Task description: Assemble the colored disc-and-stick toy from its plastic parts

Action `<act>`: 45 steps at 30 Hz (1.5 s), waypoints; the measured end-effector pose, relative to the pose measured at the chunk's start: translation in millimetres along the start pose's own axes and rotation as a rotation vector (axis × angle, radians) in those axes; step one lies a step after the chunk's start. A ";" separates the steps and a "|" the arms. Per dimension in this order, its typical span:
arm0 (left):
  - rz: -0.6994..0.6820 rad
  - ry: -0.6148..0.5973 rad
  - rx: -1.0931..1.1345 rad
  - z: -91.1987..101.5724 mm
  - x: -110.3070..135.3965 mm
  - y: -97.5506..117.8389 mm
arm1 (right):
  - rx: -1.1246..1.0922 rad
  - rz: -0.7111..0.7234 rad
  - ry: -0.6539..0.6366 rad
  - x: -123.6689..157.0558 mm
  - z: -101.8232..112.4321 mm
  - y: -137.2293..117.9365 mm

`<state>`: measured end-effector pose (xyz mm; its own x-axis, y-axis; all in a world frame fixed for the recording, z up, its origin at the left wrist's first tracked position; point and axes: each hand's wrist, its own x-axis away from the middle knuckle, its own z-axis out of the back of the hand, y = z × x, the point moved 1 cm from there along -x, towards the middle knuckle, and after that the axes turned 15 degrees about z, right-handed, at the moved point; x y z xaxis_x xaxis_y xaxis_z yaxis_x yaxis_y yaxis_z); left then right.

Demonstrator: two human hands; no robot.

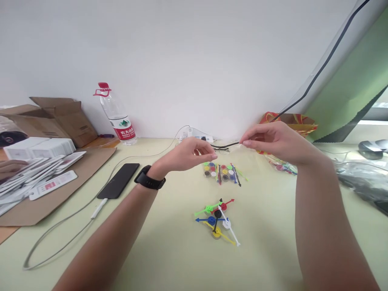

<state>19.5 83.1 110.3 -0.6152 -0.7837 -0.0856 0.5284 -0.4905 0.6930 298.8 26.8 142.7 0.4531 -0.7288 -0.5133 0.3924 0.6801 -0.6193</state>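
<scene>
My left hand (194,154), with a black watch (150,178) on its wrist, is raised over the table with thumb and fingers pinched together. Across from it, my right hand (269,140) pinches too. Between their fingertips spreads a clear plastic bag (233,150), so faint that its outline is hard to make out. Below the hands lies a loose cluster of arrow spinners (216,220) in green, red, blue, black, white and yellow. Farther back, beneath my fingertips, similar coloured spinner parts (224,173) lie in neat groups, apparently in clear bags.
On the left are a phone (119,180) on a cable, a large water bottle (123,117), a cardboard box (57,121) and white cards (51,185) touched by another person's hand (12,169). A power strip (197,134), a red-yellow bag (295,123) and clear plastic (363,182) lie behind and right.
</scene>
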 end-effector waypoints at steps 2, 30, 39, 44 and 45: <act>0.022 0.009 0.009 4.4 -1.2 -6.7 | -0.007 0.000 -0.008 -1.9 -2.7 3.8; 0.158 0.180 0.219 32.7 -6.8 -56.7 | 0.015 0.007 0.294 -10.5 -19.1 11.3; 0.442 -0.262 0.808 1.2 -16.0 -58.7 | 0.359 0.292 0.450 -26.5 -57.3 -17.5; 0.221 -0.322 1.233 -11.9 -14.8 -41.0 | 0.444 0.455 0.077 -33.0 -85.2 -13.9; 0.203 -0.302 1.257 -13.7 -14.8 -40.6 | 0.470 0.465 0.018 -33.8 -90.3 -12.4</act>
<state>15.1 109.4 73.6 -0.7822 -0.6051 0.1481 -0.1765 0.4432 0.8789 206.4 35.8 114.1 0.6477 -0.3496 -0.6769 0.4685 0.8834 -0.0080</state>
